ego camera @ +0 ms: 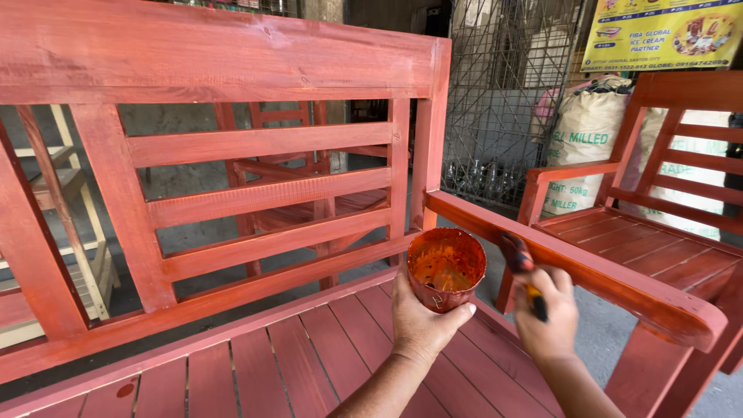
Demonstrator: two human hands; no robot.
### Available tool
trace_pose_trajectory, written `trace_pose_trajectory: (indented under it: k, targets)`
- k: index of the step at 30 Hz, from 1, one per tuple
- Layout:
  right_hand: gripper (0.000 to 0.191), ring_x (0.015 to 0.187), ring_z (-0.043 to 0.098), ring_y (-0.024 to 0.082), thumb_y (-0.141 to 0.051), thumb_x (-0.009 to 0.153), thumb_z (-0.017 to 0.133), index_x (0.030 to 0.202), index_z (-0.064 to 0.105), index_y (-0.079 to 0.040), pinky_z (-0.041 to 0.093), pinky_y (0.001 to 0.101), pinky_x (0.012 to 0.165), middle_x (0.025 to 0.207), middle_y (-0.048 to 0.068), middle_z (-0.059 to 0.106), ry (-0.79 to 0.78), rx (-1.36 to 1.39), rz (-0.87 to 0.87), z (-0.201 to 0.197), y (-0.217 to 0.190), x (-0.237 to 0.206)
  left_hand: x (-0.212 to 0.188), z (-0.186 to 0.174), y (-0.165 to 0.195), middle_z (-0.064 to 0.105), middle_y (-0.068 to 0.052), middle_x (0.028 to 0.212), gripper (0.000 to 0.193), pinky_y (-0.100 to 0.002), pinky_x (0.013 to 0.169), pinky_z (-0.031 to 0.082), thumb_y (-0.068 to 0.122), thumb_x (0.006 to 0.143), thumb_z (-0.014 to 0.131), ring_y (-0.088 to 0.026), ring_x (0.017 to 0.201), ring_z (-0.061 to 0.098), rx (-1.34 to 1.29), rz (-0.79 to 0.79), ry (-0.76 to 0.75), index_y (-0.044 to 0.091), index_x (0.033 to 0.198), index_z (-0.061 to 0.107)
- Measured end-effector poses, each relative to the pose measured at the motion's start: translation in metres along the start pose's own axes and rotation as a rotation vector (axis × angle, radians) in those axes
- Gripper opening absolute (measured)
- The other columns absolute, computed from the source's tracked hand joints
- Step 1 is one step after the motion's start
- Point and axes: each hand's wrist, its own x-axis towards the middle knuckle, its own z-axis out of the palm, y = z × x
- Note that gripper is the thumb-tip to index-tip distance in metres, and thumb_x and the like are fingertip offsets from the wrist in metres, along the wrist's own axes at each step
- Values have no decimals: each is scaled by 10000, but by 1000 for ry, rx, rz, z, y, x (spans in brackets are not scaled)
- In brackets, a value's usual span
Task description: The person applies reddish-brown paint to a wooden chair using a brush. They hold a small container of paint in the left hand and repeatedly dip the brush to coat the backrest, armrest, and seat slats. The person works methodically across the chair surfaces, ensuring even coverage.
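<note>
My left hand (pixel 422 321) grips a small round can (pixel 446 267) smeared with reddish-orange stain, held above the slatted seat of a red-stained wooden bench (pixel 255 193). To its right, my right hand (pixel 548 313) holds a paintbrush (pixel 522 267) whose stained head points up against the inner side of the bench's right armrest (pixel 573 267). Wet orange liquid shows inside the can.
A second red-stained armchair (pixel 665 224) stands to the right, close to the armrest. White sacks (pixel 584 147) lean behind it by a wire mesh panel (pixel 503 85). Unpainted pale wooden furniture (pixel 73 232) and another red chair sit behind the backrest.
</note>
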Motion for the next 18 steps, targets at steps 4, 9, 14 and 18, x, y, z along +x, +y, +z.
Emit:
trace_pose_trajectory:
  k: [4,9,14,18]
  targets:
    - [192,970,644,334,-10,854,742,995,693,-130,533,435,836,1082,122,607,-4,-9,133,-7,-7,-2,-10,4,-7,577,-83,1333,997,-390,1095,515,161,564,908,-218,1270,601,-41,-15,-9,95,1408,383]
    - [194,1038,664,329,26,834,746,978,679,-88,536,420,865,1128,119,653,131,-135,55,-93,14,-41,-11,30,-16,594,-108,1311,947,-389,1052,548,134,556,898,-240,1242,629,-136,44,-5,54,1374,429]
    - [144,1051,688,225,35,937,785,982,694,-67,593,309,953,1118,125,646,233,-202,19,-165,47,-83,-23,60,-14,552,-104,1309,930,-382,1050,552,140,568,906,-221,1236,619,-142,-39,-59,57,1351,412]
    - [113,1065,694,265,-29,871,785,920,706,-93,581,370,995,1095,141,678,142,-434,-56,-192,55,-91,-21,66,-10,554,-106,1319,937,-394,1062,542,142,571,899,-225,1252,611,-163,21,-79,58,1364,407]
